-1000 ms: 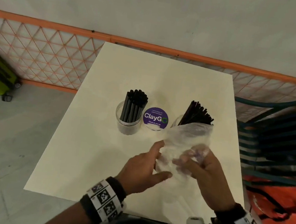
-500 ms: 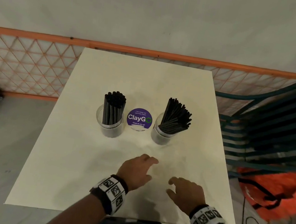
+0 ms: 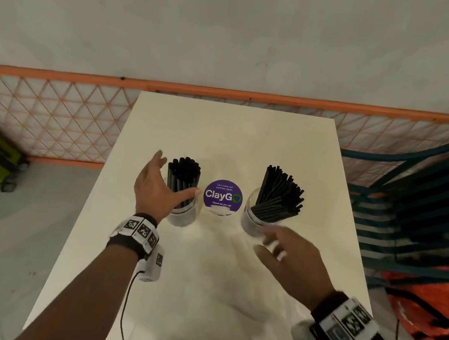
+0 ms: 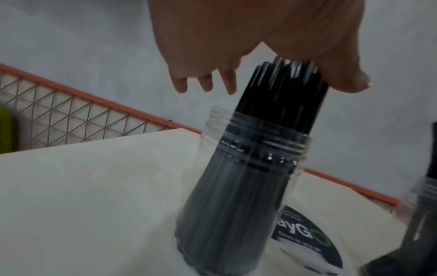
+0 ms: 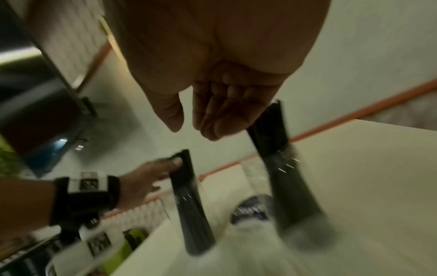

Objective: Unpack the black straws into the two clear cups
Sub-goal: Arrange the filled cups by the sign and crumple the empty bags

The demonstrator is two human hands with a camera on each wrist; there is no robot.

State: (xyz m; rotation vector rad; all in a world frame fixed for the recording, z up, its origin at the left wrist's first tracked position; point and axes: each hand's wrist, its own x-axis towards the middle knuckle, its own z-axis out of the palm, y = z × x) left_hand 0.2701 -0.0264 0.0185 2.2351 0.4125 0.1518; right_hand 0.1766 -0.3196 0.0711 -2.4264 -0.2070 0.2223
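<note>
- My left hand (image 3: 155, 189) is spreading wide, fingers straight, thumb (image 4: 343, 78) reaching across the front of the straw bundle near its top; in the wrist cam the thumb is brushing the straw tips, nothing gripped.
- My right hand (image 3: 289, 252) is hanging relaxed, fingers (image 5: 222, 112) loosely bent, holding nothing, hovering just short of the right cup; it's blurred, so can't tell if it's touching the glass.
- The black straws in the left cup (image 3: 183, 177) are standing packed & near upright. The straws in the right cup (image 3: 279, 200) are fanning out, leaning right.
- Handling, my guess: straws are v. light, thin plastic, slick, bendy if squeezed hard. Best taken as a bundle round the middle or upper third w/ a gentle wrap, not pinched at the tips.
- The left clear cup (image 3: 183, 215) is looking like a threaded-neck jar: rigid, prob. light, tippy w/ tall contents. I'd be steadying it by the wall low down.
- The right clear cup (image 3: 251, 219) is the same kind; the leaning load is making it likelier to topple.
- Both cups are sitting on the white table (image 3: 201, 295), well apart, w/ a round purple ClayGo sign (image 3: 223, 196) between them.
- No loose straws showing on the table, so unpacking looks about done.
</note>
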